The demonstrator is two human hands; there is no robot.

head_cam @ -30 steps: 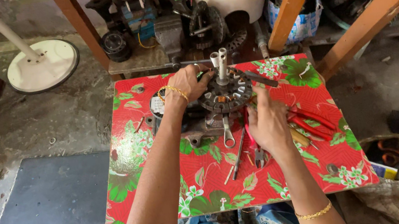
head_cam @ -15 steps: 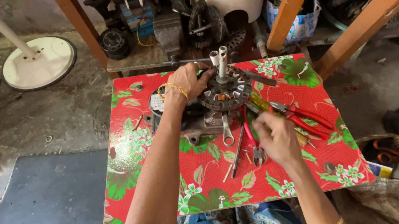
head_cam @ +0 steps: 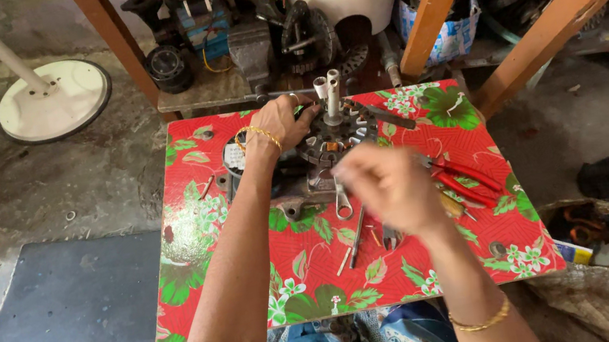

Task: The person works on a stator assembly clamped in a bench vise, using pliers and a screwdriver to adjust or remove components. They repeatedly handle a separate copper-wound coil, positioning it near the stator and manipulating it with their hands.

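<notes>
Resting at the 12 o'clock edge of the red floral desk, the round motor stator stood with two pale shafts upright. The left hand gripped its rim at 9 o'clock, fingers curled. The right hand, blurred, hovered near 6 o'clock of the stator; its grip could not be determined. Red-handled pliers lay at 3 o'clock of that hand
</notes>
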